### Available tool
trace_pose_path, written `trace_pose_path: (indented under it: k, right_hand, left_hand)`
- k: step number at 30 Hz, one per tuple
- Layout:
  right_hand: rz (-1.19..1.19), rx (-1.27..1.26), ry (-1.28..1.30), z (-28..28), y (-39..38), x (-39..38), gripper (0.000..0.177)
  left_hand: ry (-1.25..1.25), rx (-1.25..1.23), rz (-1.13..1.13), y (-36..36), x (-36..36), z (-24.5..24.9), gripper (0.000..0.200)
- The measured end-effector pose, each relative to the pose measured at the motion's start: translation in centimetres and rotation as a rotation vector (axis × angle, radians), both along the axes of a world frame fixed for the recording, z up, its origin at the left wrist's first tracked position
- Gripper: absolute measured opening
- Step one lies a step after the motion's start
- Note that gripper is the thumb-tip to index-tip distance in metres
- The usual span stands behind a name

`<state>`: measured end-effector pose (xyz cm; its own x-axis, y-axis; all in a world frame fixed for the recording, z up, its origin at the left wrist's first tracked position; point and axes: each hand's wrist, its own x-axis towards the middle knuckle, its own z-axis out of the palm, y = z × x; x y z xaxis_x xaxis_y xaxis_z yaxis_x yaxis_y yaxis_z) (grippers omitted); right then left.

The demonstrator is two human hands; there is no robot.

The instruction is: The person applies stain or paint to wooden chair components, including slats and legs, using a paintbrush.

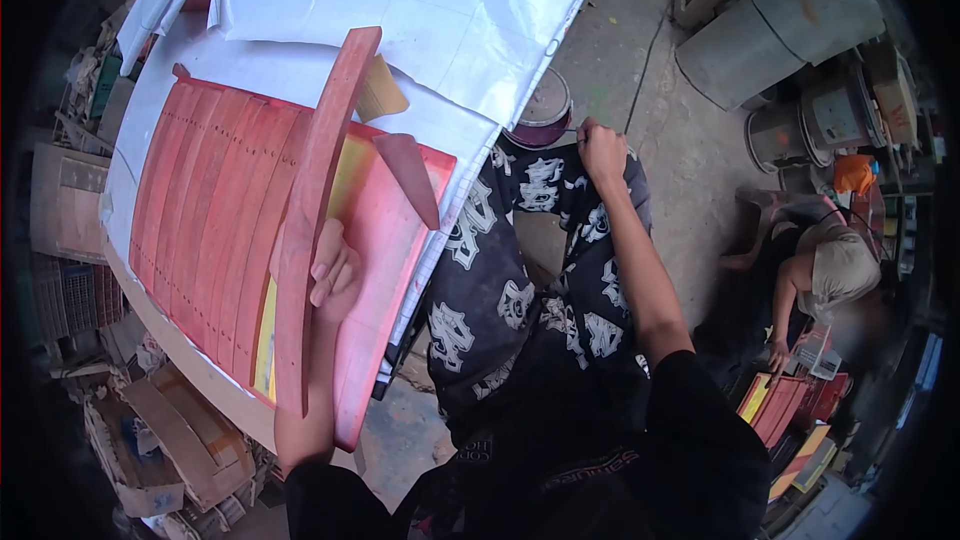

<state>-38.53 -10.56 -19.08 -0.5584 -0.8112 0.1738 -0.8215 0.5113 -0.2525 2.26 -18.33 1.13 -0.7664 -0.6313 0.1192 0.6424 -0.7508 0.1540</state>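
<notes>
My left hand [335, 268] is closed around a long, slightly curved red-stained wooden piece [318, 190], held above the table. Beneath it lies a row of red slats [215, 190] with lines of small holes. A smaller tapered red piece [408, 178] rests to the right, on a red-stained board [385, 270]. My right hand [603, 152] is closed over my knee, beside a paint bucket [543, 105] with dark red on its side. From its fingers a thin dark handle [573, 130] points towards the bucket; its far end is hidden.
Whitish plastic sheeting [440, 0] covers the table. A large metal drum [780, 30] and more buckets [790, 135] stand on the right. Another person [800, 280] sits at the lower right, near red and yellow pieces [775, 410]. Cardboard boxes [190, 430] lie at the lower left.
</notes>
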Motion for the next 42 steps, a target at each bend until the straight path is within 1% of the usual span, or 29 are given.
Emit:
trace_pose_path:
  k: [5, 8, 11, 14, 17, 20, 26, 29, 37, 39, 42]
  right_hand:
    - [0.113, 0.093, 0.048, -2.9, -2.2, 0.2, 0.017]
    - [0.192, 0.31, 0.099, -5.5, -2.3, 0.0, 0.017]
    - [0.18, 0.115, 0.078, -5.1, -2.4, 0.3, 0.018]
    - [0.275, 0.334, 0.126, -6.2, -2.1, 0.0, 0.02]
    - [0.281, 0.421, 0.168, -5.9, -2.3, 0.3, 0.019]
    - [0.223, 0.203, 0.183, -4.9, -2.2, 0.7, 0.019]
    - [0.274, 0.244, 0.209, -5.4, -1.7, 0.6, 0.019]
    - [0.317, 0.322, 0.245, -5.7, -1.4, 0.8, 0.017]
    - [0.292, 0.216, 0.321, -5.4, -0.5, 1.8, 0.017]
    - [0.356, 0.2, 0.318, -5.6, -0.6, 1.3, 0.015]
    - [0.352, 0.164, 0.397, -5.0, -0.6, 1.7, 0.014]
  left_hand:
    - [-0.025, -0.008, -0.003, 0.1, -0.2, 0.2, 0.025]
    - [-0.035, -0.008, -0.012, 0.1, -0.2, 0.4, 0.025]
    - [-0.033, -0.017, -0.009, -0.2, 0.1, 0.3, 0.025]
    - [-0.042, 0.008, -0.002, 0.0, 0.1, 0.4, 0.025]
    - [-0.041, 0.003, 0.011, 0.1, 0.0, 0.4, 0.025]
    - [-0.032, -0.01, 0.0, 0.0, -0.2, 0.3, 0.024]
    - [-0.048, -0.014, -0.003, -0.2, -0.1, 0.6, 0.023]
    - [-0.073, -0.021, 0.003, 0.2, 0.2, 0.6, 0.022]
    - [-0.076, -0.084, -0.022, -0.8, 0.0, 0.8, 0.021]
    - [-0.084, -0.089, -0.013, -0.9, 0.2, 0.9, 0.021]
    - [-0.097, -0.114, -0.008, -0.9, 0.6, 1.2, 0.021]
